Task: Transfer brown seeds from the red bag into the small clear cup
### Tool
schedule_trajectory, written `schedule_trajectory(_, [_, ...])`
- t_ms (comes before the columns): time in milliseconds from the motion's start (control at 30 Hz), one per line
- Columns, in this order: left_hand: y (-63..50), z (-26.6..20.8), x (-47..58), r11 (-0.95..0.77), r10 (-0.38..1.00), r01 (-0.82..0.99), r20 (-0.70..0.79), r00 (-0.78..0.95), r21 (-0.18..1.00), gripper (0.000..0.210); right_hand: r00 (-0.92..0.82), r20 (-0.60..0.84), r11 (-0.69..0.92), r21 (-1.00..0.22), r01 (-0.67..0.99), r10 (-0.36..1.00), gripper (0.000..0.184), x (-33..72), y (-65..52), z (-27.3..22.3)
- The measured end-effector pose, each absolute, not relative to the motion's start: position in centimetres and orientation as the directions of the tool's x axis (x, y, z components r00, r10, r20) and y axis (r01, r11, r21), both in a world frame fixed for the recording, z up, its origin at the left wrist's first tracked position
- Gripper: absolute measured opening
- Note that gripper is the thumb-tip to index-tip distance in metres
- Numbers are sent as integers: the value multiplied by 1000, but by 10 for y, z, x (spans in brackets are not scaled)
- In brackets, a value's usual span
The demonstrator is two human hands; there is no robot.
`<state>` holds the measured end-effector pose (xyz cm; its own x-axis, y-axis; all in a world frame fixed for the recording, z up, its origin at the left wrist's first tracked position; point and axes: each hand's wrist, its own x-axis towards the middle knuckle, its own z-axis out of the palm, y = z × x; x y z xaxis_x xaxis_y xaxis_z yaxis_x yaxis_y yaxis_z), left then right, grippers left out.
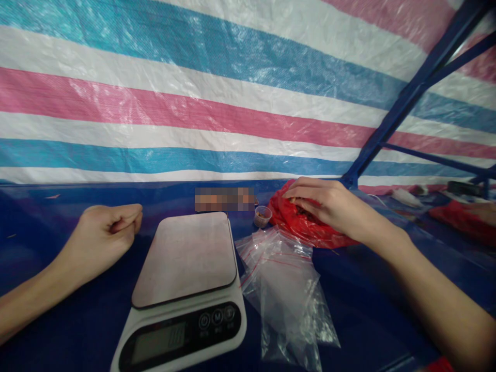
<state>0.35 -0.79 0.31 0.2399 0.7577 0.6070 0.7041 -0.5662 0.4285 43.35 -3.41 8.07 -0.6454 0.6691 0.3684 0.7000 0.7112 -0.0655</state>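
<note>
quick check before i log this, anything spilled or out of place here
Nothing serious stands out. Two small scraps lie loose on the blue table, left of the left hand, too small to identify. The clear bags right of the scale lie skewed over each other, not neatly stacked.

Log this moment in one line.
left hand: fist, beside scale | right hand: at red bag | cup: beside red bag | clear bags: beside scale
</note>
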Motion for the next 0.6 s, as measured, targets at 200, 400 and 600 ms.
schedule_trajectory(200, [-7, 1, 3, -565, 758, 709, 605, 244, 423, 23, -570, 446, 690, -166, 705, 690, 23, 432, -36, 86])
schedule_trajectory(400, [-5, -4, -3, -541, 781, 714, 581, 230, 444, 20, -446, 462, 629, -400, 667, 767, 13, 407, -33, 75])
schedule_trajectory(600, [-2, -7, -4, -554, 770, 709, 591, 238, 436, 21, -591, 390, 704, -290, 649, 706, 21, 388, -18, 54])
